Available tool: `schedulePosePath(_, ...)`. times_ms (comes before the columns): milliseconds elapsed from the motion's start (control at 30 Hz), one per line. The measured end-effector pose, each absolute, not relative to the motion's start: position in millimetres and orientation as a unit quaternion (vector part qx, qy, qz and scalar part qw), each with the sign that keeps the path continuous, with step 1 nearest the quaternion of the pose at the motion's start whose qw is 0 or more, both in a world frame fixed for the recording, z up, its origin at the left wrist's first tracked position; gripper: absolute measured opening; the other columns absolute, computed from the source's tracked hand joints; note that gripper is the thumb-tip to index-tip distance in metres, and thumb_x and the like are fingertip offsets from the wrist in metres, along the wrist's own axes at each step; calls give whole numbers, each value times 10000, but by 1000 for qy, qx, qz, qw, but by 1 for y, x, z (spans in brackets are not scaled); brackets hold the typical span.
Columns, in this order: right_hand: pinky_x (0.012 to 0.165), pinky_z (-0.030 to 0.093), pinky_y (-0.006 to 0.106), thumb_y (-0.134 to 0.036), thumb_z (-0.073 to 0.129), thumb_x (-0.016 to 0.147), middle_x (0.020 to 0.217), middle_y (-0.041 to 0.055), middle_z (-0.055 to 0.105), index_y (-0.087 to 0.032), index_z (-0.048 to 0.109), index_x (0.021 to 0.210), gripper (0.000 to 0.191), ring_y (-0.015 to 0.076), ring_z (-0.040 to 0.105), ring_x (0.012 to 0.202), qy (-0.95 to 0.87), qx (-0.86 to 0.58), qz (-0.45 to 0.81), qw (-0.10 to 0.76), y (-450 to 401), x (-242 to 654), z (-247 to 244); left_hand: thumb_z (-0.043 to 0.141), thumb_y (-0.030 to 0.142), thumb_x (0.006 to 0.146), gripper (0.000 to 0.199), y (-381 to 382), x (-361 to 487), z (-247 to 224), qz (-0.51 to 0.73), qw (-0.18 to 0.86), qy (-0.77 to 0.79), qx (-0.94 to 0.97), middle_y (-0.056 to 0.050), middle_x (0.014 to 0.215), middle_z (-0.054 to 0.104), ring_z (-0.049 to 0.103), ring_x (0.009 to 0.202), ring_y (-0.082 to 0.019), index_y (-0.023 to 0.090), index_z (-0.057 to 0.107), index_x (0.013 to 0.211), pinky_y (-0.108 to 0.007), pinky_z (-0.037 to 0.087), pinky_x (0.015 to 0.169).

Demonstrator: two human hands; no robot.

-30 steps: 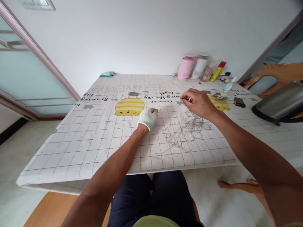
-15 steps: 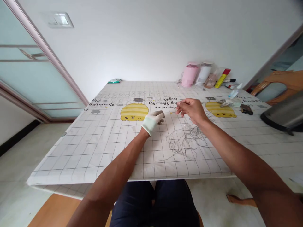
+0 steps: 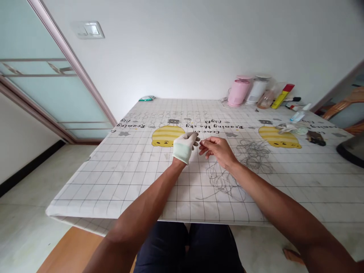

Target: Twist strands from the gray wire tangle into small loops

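Observation:
My left hand [image 3: 185,146], in a white glove with a pale green cuff, is closed over the table with fingertips pressed together. Facing it at close range, my bare right hand [image 3: 216,151] is pinched shut with thumb against forefinger. Whatever is between the fingers is too thin to make out. A loose tangle of thin grey string or wire [image 3: 253,154] lies beside and partly under my right forearm. Beyond the hands, a row of small loops [image 3: 170,113] of similar thin strand lies along the far side of the tablecloth.
The checked tablecloth [image 3: 127,185] has yellow printed balloons. At the back right stand a pink device [image 3: 239,92], a white device [image 3: 257,91], and a yellow-red tube [image 3: 282,96]. A small bottle [image 3: 300,113], crumpled glove [image 3: 290,128] and dark block [image 3: 316,138] lie right. A green packet [image 3: 146,98] sits back left.
My right hand has moved left and down, close to my left hand. More of the tangle now shows. The whole view has shifted slightly.

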State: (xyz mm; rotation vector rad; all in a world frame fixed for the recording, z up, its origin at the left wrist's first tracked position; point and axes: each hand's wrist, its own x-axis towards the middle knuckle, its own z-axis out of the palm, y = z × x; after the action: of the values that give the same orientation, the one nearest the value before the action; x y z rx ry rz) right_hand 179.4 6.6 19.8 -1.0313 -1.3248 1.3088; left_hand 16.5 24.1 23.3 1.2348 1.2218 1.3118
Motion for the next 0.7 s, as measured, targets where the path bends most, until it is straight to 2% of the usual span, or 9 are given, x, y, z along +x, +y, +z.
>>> schedulePosePath(67, 496, 532, 281, -574, 849, 857, 913, 128, 788, -181, 778, 894, 401, 240, 769, 746, -566, -423, 533, 466, 10, 189, 20, 614, 377, 908, 252, 24, 16, 24, 511, 435, 516, 532, -51, 882, 775, 676, 736, -144, 183, 774, 895, -239, 500, 606)
schedulePosePath(133, 549, 561, 290, -624, 822, 870, 957, 129, 790, -190, 785, 929, 439, 240, 762, 814, -569, -428, 505, 488, 13, 200, 22, 605, 374, 905, 248, 22, 17, 24, 482, 416, 526, 564, -37, 832, 758, 664, 721, -139, 191, 742, 809, -239, 496, 621)
schedulePosePath(200, 633, 593, 303, -643, 816, 870, 1017, 124, 787, -202, 789, 957, 450, 238, 749, 897, -568, -424, 481, 516, 16, 208, 24, 605, 365, 899, 247, 20, 19, 24, 457, 419, 520, 587, -27, 792, 740, 649, 702, -133, 193, 713, 760, -238, 488, 623)
schedulePosePath(333, 797, 622, 336, -641, 819, 863, 1124, 102, 775, -231, 800, 1014, 437, 241, 722, 1039, -580, -397, 486, 520, 15, 209, 25, 614, 322, 892, 242, 14, 27, 25, 410, 422, 501, 634, -4, 712, 705, 624, 650, -117, 198, 693, 700, -244, 486, 652)
schedulePosePath(533, 888, 626, 388, -630, 806, 870, 1038, 79, 776, -239, 770, 907, 394, 238, 718, 995, -568, -388, 478, 546, 14, 200, 18, 621, 306, 906, 262, 5, 34, 30, 354, 382, 527, 672, -9, 699, 716, 634, 647, -131, 201, 700, 678, -269, 489, 674)
schedulePosePath(700, 846, 617, 391, -656, 769, 898, 950, 87, 783, -237, 710, 863, 424, 231, 748, 917, -558, -397, 468, 559, 15, 208, 18, 618, 257, 889, 227, 2, 33, 29, 354, 407, 528, 656, -15, 715, 723, 625, 647, -126, 196, 674, 677, -251, 476, 626)
